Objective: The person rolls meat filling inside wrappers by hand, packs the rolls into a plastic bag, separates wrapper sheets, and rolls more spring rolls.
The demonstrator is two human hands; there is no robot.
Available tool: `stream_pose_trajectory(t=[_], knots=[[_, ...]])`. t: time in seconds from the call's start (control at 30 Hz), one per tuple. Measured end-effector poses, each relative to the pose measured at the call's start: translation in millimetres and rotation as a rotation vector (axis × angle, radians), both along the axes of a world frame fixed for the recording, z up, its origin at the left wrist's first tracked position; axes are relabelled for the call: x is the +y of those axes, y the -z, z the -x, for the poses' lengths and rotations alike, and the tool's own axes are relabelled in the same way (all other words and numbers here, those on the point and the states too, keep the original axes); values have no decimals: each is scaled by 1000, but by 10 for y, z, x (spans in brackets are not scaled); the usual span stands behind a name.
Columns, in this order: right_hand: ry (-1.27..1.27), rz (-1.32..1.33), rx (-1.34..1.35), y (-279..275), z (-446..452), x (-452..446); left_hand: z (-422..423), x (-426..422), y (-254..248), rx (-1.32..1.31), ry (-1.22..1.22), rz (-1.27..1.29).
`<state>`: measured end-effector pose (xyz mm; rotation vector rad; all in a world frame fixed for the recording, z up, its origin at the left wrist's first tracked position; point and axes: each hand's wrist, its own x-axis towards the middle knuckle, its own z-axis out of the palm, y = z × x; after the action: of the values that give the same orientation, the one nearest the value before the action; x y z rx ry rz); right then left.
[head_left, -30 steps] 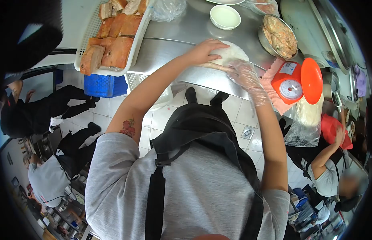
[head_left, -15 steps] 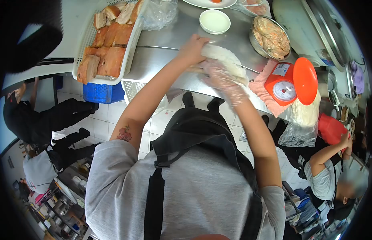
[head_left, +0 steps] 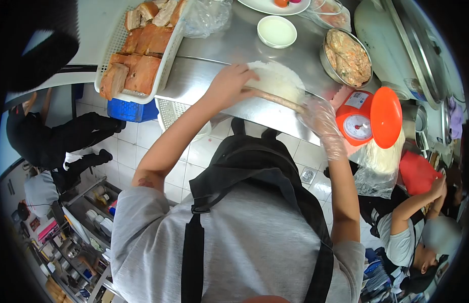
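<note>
A long, thin, brownish-pink roll [head_left: 277, 99] lies along the near edge of round white wrapper sheets [head_left: 282, 76] on the steel table. My bare left hand [head_left: 229, 87] has its fingers curled at the roll's left end. At the other end is my right hand [head_left: 321, 121] in a clear plastic glove, its fingers closed around the tip and partly blurred. A white bowl of pale liquid [head_left: 277, 32] stands beyond the sheets. To the right, a metal bowl [head_left: 347, 57] holds orange-flecked minced filling.
A red kitchen scale [head_left: 355, 118] sits on a pink towel at the right, beside a bag of white food [head_left: 381, 159]. At left, a white basket [head_left: 161, 76] holds cooked pork slabs [head_left: 143, 70]. Other people stand at both sides.
My hands have moved apart, the right one rightward and toward me, the left one slightly leftward. The brownish roll, hidden under my hands before, now shows between them. The view has shifted slightly.
</note>
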<state>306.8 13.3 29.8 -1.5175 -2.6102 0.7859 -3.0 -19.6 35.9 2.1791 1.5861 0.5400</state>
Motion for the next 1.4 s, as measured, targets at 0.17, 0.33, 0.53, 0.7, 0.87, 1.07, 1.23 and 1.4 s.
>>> stream_pose_trajectory(t=[0.17, 0.33, 0.53, 0.7, 0.87, 1.07, 1.23, 1.4], knots=[[-145, -95, 244, 318, 1113, -47, 209, -71, 108, 7, 75, 226], [-237, 10, 161, 482, 1082, 85, 461, -10, 268, -87, 117, 229], [-172, -29, 90, 208, 445, 117, 782, 4, 334, -230, 20, 399], [-70, 185, -50, -4, 144, 220, 790, -42, 353, 36, 8, 215], [0, 230, -39, -28, 45, 294, 657, -64, 132, 199, -128, 148], [-30, 240, -163, 29, 55, 345, -289, -281, 246, -305, 129, -159], [131, 307, -221, -301, 69, 301, -506, -321, 579, -318, 32, -278], [-55, -240, -80, -217, 386, 24, -493, -275, 585, -383, -40, -214]])
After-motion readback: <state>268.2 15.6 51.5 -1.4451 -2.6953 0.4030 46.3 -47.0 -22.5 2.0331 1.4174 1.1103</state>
